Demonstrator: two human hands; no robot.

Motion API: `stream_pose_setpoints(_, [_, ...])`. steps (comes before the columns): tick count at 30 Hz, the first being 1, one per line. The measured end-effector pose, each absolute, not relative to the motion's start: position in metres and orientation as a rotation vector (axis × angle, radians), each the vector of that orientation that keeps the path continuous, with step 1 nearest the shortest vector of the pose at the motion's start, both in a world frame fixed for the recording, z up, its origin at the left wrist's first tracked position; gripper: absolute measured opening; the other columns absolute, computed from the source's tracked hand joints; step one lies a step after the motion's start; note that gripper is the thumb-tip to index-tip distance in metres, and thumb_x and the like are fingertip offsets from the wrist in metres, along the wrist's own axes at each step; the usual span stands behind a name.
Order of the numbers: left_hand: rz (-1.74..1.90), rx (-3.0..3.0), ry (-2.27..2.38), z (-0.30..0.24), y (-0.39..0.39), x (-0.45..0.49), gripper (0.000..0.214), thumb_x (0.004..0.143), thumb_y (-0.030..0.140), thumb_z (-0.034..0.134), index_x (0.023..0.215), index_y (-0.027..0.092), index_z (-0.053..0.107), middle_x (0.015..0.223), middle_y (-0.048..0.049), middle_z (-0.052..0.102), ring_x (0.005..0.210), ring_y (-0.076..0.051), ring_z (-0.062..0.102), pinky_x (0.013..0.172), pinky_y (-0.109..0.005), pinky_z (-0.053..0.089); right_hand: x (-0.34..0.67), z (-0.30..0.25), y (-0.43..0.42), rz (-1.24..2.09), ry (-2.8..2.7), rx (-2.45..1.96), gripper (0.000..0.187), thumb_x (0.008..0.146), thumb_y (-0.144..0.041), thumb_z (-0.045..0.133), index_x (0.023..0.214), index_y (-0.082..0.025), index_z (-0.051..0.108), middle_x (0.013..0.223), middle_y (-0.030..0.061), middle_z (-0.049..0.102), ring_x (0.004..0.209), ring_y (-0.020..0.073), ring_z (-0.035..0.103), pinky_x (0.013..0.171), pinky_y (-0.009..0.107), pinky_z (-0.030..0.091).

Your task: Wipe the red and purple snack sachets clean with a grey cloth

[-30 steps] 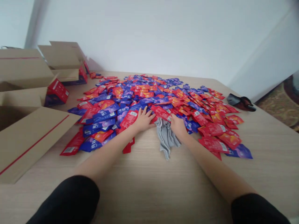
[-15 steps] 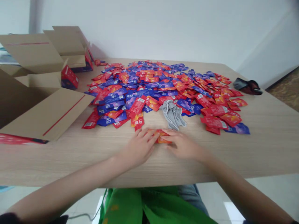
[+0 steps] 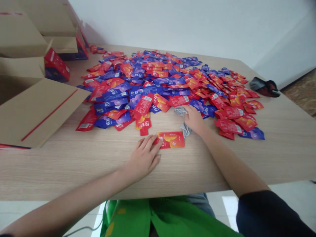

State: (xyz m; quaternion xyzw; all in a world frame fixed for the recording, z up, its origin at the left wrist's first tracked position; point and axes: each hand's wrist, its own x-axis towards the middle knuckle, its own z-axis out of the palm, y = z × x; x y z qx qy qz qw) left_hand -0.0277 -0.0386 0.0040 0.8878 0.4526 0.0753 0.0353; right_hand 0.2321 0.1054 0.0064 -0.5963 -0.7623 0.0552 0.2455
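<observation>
A red pouch (image 3: 174, 140) with an orange fruit print lies flat on the wooden table near its front edge. My left hand (image 3: 144, 156) rests on the pouch's left end with fingers stretched out over it. To the upper right, my right hand (image 3: 194, 119) is closed on a crumpled grey cloth (image 3: 181, 111), which partly shows on either side of the fingers. Just beyond both hands spreads a large heap of red and blue-purple pouches (image 3: 148, 90). One red pouch (image 3: 143, 123) sticks out of the heap towards my left hand.
Open cardboard boxes (image 3: 53, 112) with raised flaps stand on the left. A dark, shiny object (image 3: 265, 87) lies at the right rear. Behind the table (image 3: 247, 161) rises a white wall. A green apron (image 3: 133, 217) shows below the front edge.
My right hand has left the red pouch and moved up onto the grey cloth, bunching it. My left hand stays at the pouch's left end. The view has shifted slightly.
</observation>
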Motion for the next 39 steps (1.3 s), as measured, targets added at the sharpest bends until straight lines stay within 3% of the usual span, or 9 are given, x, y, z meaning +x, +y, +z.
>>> stream_pose_setpoints(3, [0.233, 2.675, 1.4, 0.002, -0.037, -0.033, 0.049, 0.097, 0.039, 0.043, 0.143, 0.022, 0.048, 0.15, -0.0136, 0.043, 0.136, -0.034, 0.038, 0.108, -0.052, 0.033, 0.239, 0.034, 0.07, 0.153, -1.821, -1.668, 0.034, 0.09, -0.021, 0.041, 0.118, -0.015, 0.06, 0.1, 0.0104, 0.067, 0.086, 0.0224, 0.062, 0.079, 0.034, 0.049])
stream_pose_setpoints(5, [0.247, 2.658, 1.383, 0.002, -0.036, -0.035, 0.053, 0.097, 0.041, 0.043, 0.146, 0.021, 0.044, 0.152, -0.0125, 0.042, 0.137, -0.033, 0.036, 0.109, -0.052, 0.032, 0.225, 0.046, 0.042, 0.137, -1.784, -1.667, 0.026, 0.091, -0.026, 0.045, 0.109, -0.017, 0.061, 0.079, 0.0047, 0.064, 0.067, 0.0189, 0.056, 0.066, 0.031, 0.047])
stream_pose_setpoints(8, [0.25, 2.651, 1.375, 0.003, -0.037, -0.034, 0.057, 0.097, 0.042, 0.041, 0.146, 0.014, 0.043, 0.15, -0.014, 0.044, 0.138, -0.033, 0.036, 0.111, -0.052, 0.03, 0.181, 0.041, 0.013, 0.132, -2.088, -1.373, 0.024, 0.089, -0.028, 0.05, 0.107, -0.018, 0.063, 0.096, 0.0088, 0.065, 0.089, 0.0229, 0.057, 0.082, 0.036, 0.046])
stream_pose_setpoints(13, [0.191, 2.644, 1.38, 0.006, -0.037, -0.032, 0.05, 0.095, 0.045, 0.043, 0.126, 0.009, 0.061, 0.132, -0.017, 0.059, 0.131, -0.036, 0.044, 0.112, -0.053, 0.03, 0.142, 0.007, 0.005, 0.057, -2.55, -1.331, 0.046, 0.091, -0.017, 0.048, 0.134, -0.028, 0.056, 0.121, 0.0138, 0.056, 0.102, 0.0271, 0.051, 0.084, 0.041, 0.041])
stream_pose_setpoints(16, [0.228, 2.641, 1.364, 0.007, -0.036, -0.034, 0.053, 0.096, 0.044, 0.043, 0.137, 0.012, 0.053, 0.143, -0.0137, 0.052, 0.135, -0.034, 0.04, 0.111, -0.05, 0.032, 0.165, -0.003, 0.003, -0.001, -2.477, -1.462, 0.044, 0.09, -0.014, 0.047, 0.131, -0.025, 0.059, 0.13, 0.0155, 0.05, 0.106, 0.0285, 0.05, 0.087, 0.043, 0.041])
stream_pose_setpoints(22, [0.202, 2.642, 1.327, 0.009, -0.034, -0.035, 0.06, 0.097, 0.046, 0.041, 0.144, 0.01, 0.045, 0.15, -0.0131, 0.045, 0.137, -0.035, 0.038, 0.11, -0.051, 0.032, 0.215, 0.001, 0.0, 0.153, -2.276, -1.63, 0.044, 0.088, -0.011, 0.039, 0.127, -0.011, 0.058, 0.128, 0.0189, 0.051, 0.116, 0.0319, 0.05, 0.096, 0.049, 0.044])
stream_pose_setpoints(27, [0.174, 2.648, 1.362, 0.01, -0.037, -0.03, 0.06, 0.097, 0.045, 0.04, 0.143, 0.008, 0.047, 0.151, -0.015, 0.044, 0.137, -0.037, 0.036, 0.11, -0.053, 0.031, 0.185, 0.026, 0.002, 0.183, -2.187, -1.541, 0.047, 0.092, -0.012, 0.038, 0.137, -0.018, 0.049, 0.129, 0.0127, 0.057, 0.112, 0.0261, 0.057, 0.093, 0.041, 0.048])
stream_pose_setpoints(32, [0.154, 2.656, 1.415, 0.011, -0.037, -0.026, 0.06, 0.095, 0.046, 0.045, 0.14, 0.006, 0.05, 0.148, -0.0159, 0.046, 0.135, -0.037, 0.039, 0.109, -0.051, 0.034, 0.179, 0.018, 0.0, 0.096, -2.401, -1.505, 0.036, 0.094, -0.015, 0.042, 0.119, -0.022, 0.066, 0.117, 0.0105, 0.064, 0.101, 0.026, 0.059, 0.087, 0.041, 0.048])
stream_pose_setpoints(39, [0.105, 2.7, 1.43, 0.016, -0.036, -0.02, 0.059, 0.096, 0.048, 0.043, 0.141, 0.01, 0.051, 0.146, -0.014, 0.049, 0.131, -0.037, 0.043, 0.105, -0.051, 0.038, 0.23, 0.031, 0.012, 0.159, -2.002, -1.67, 0.025, 0.095, -0.028, 0.047, 0.108, -0.02, 0.065, 0.102, 0.0095, 0.065, 0.092, 0.0252, 0.062, 0.079, 0.04, 0.049])
